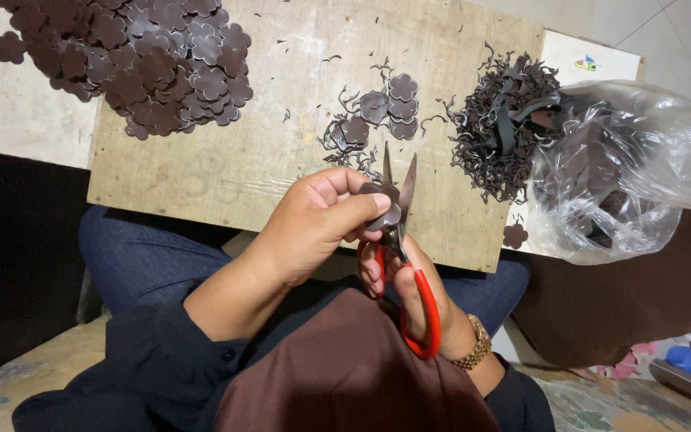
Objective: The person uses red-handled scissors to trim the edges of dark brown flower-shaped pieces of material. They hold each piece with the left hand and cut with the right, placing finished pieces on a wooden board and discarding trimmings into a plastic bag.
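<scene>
Dark brown everywhere on this board: the wooden board (281,152) lies across the person's lap, and everything gets placed from it. Just over the board's near edge, the left hand (313,220) is curled, thumb and fingers pinching a small brown flower-shaped piece (383,210) and holding it up between the blades. The right hand (417,292) is wrapped through the red handles of the scissors (400,240), fingers closed around the loops, a gold-coloured wristwatch (473,344) on that wrist. The blades stand parted in a narrow V, tips pointing away from the person over the board, with the flower piece sitting right at the crotch of the blades. At the far left corner of the board sits a big heap of cut flowers (129,56), overlapping and spilling past the board's edge. Near the middle of the board, just beyond the scissor tips, lies a small cluster of flowers (381,112) with thin curly trimmings around them. Towards the board's right edge, a dense tangle of dark offcuts (501,120) is piled up, touching the mouth of a clear plastic bag (633,168) that lies off the board's right side with more brown material inside. One lone flower (514,235) sits by the board's near right corner, just beside the bag.
</scene>
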